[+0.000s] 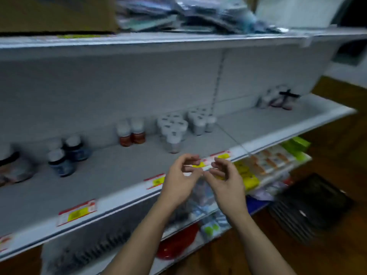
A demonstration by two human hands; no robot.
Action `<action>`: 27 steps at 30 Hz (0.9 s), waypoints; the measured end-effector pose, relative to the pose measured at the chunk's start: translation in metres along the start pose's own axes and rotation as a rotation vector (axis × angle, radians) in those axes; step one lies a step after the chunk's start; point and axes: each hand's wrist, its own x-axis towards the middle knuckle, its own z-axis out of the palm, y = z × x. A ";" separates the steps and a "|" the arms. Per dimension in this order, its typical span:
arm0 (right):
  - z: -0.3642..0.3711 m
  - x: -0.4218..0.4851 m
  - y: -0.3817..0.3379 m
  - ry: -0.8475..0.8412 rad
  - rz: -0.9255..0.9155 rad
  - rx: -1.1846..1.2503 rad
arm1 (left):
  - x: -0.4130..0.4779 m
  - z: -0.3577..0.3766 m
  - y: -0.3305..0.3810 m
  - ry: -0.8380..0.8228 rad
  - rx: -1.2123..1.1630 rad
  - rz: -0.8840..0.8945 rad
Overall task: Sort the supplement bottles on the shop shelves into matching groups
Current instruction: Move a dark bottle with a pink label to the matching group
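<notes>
The blurred head view shows a white shop shelf (111, 175) with bottles in groups along its back. Two brown bottles with white caps (131, 132) stand mid-shelf. To their right are two clusters of clear white-capped bottles (172, 129) (200, 121). Dark blue bottles (65, 155) stand at the left, and a dark-labelled bottle (9, 159) sits at the far left edge. More pale bottles (278, 98) are at the far right. My left hand (179, 179) and my right hand (226, 179) hover together at the shelf's front edge, fingers curled loosely, holding nothing.
Price tags (77, 212) line the shelf lip. The shelf above carries a cardboard box (57, 12) and plastic packets (188, 14). Lower shelves hold yellow and orange boxes (264, 163) and a red item (178, 243). A black basket (309, 207) sits on the wooden floor at right.
</notes>
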 end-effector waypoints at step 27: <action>-0.390 0.297 0.072 0.321 0.243 -0.163 | 0.276 0.450 -0.004 -0.340 -0.004 -0.058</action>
